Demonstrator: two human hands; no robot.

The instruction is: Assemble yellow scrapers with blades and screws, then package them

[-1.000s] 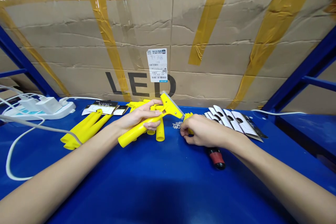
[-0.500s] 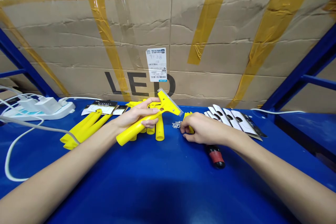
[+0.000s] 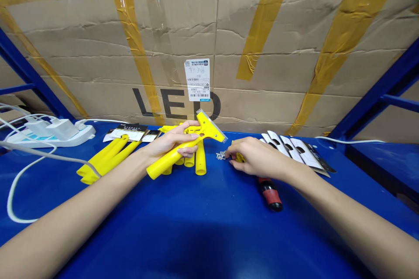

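My left hand (image 3: pixel 176 140) is wrapped round the handle of a yellow scraper (image 3: pixel 163 162), whose wide head points up and to the right with a strip along its edge. My right hand (image 3: pixel 255 157) is at the small pile of silver screws (image 3: pixel 220 155), fingertips pinched together at its right side. Whatever they pinch is hidden. Small yellow parts (image 3: pixel 240 158) show partly beneath that hand. A red and black screwdriver handle (image 3: pixel 271 196) sticks out below it. Behind the held scraper lie several more yellow scraper handles (image 3: pixel 200 163).
Yellow handles (image 3: pixel 104 157) and black and white cards (image 3: pixel 129 133) lie at the left, near a white power strip (image 3: pixel 70 137) with cables. White folded cards (image 3: pixel 296 150) are fanned out at the right. A large cardboard box (image 3: pixel 183 30) stands behind the blue surface (image 3: pixel 196 235).
The view has shifted slightly. My right hand has turned a little, its fingers still low beside the screws. My left hand keeps the scraper in nearly the same place.
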